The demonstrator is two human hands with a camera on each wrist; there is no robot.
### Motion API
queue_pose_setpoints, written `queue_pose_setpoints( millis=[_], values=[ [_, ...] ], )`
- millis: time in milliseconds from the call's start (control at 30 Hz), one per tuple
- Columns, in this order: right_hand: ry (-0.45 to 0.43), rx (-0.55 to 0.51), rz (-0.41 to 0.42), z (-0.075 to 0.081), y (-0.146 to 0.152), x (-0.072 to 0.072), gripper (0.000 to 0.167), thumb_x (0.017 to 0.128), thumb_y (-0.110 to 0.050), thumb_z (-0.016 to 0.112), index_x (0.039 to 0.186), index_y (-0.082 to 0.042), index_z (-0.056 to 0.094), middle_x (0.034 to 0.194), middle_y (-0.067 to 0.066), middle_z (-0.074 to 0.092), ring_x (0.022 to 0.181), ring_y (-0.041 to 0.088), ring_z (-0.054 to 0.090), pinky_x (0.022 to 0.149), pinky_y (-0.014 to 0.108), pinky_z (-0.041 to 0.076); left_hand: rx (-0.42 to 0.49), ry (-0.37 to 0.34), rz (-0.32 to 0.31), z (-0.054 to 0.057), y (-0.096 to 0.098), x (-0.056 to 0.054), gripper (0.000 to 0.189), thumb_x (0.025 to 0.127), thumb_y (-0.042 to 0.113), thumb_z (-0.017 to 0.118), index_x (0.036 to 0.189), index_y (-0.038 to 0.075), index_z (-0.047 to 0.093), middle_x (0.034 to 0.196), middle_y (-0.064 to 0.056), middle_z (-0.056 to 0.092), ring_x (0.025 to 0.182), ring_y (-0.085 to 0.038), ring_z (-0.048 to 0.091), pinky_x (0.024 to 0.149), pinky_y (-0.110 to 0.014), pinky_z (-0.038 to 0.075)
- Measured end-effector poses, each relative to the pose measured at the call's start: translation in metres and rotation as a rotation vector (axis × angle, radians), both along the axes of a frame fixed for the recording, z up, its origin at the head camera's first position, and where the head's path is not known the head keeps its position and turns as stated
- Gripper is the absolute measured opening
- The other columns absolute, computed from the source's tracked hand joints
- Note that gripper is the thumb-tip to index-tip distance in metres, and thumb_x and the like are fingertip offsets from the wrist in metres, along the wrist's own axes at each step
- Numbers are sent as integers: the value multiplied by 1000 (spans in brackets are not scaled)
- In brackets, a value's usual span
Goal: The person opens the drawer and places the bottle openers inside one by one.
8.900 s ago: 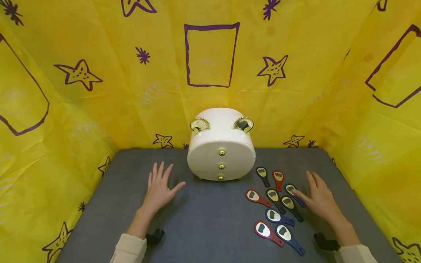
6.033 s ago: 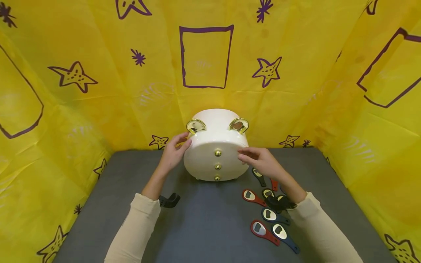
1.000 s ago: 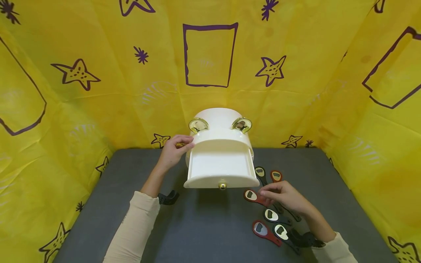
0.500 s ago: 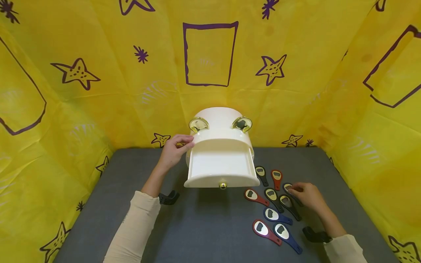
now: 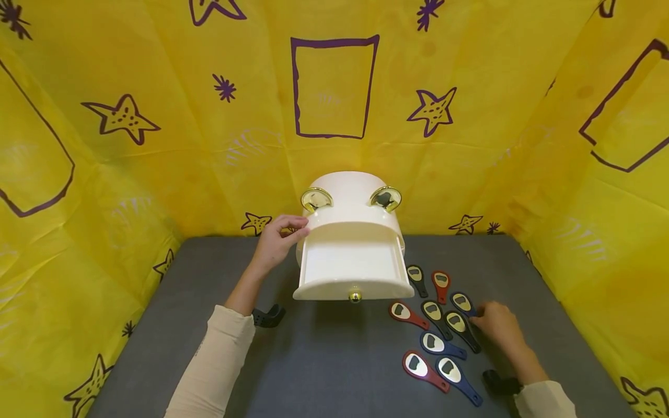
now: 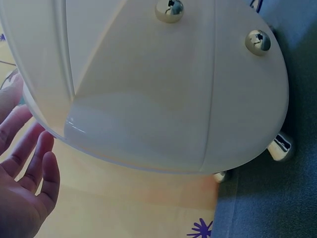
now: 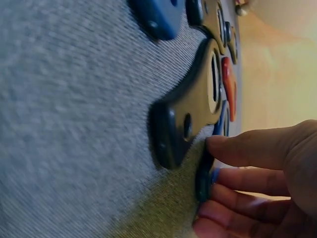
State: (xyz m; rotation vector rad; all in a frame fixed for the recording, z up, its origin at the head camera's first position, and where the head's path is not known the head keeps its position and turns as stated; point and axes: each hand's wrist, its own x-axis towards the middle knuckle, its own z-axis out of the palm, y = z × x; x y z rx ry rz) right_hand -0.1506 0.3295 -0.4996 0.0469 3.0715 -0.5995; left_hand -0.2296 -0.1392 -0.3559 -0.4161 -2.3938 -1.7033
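Observation:
A white drawer box (image 5: 349, 194) with gold ears stands at the back of the table. Its top drawer (image 5: 334, 288), with a round gold knob, is pulled out and looks bare inside. My left hand (image 5: 273, 245) touches the box's upper left side with loosely bent fingers; in the left wrist view the fingers reach its rounded edge. On the right, my right hand (image 5: 500, 326) pinches the handle of a blue bottle opener (image 5: 462, 302) between thumb and fingers. That opener lies on the table; the right wrist view shows its handle (image 7: 203, 173) at the fingertips.
Several more bottle openers lie close together: a black one (image 5: 457, 325) beside the held one, a red one (image 5: 441, 282), a blue one (image 5: 455, 374) nearer the front. The grey table (image 5: 313, 371) is enclosed by yellow patterned cloth (image 5: 235, 174).
The top drawer, closed six seconds ago, now stands out. My right hand has gone from the box to the openers, then right onto the blue opener's handle. My left hand stays at the box.

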Motion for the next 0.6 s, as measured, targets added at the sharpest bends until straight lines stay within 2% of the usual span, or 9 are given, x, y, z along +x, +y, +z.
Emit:
queue_pose_setpoints(
  millis=[200, 433, 600],
  values=[
    [38, -19, -8, -2, -3, 0, 17, 76, -11, 71, 79, 5, 68, 77, 23, 67, 71, 38, 62, 65, 56, 46, 9, 1, 6, -1, 0, -1, 27, 88, 3, 69, 111, -12, 67, 121, -27, 62, 114, -35, 56, 79, -9, 46],
    [42, -45, -21, -2, -1, 1, 19, 72, -12, 73, 79, 5, 68, 74, 19, 67, 68, 34, 61, 64, 55, 47, -2, 2, 9, 2, 1, 2, 28, 88, 4, 70, 111, -11, 68, 122, -26, 62, 116, -35, 56, 79, -8, 45],
    [11, -85, -43, 0, 2, 2, 29, 74, -15, 74, 89, 10, 70, 80, 20, 71, 71, 31, 63, 67, 51, 50, -9, 8, 18, -2, 1, 0, 28, 88, 3, 70, 112, -11, 67, 122, -27, 62, 117, -36, 56, 78, -8, 45]
  ],
)
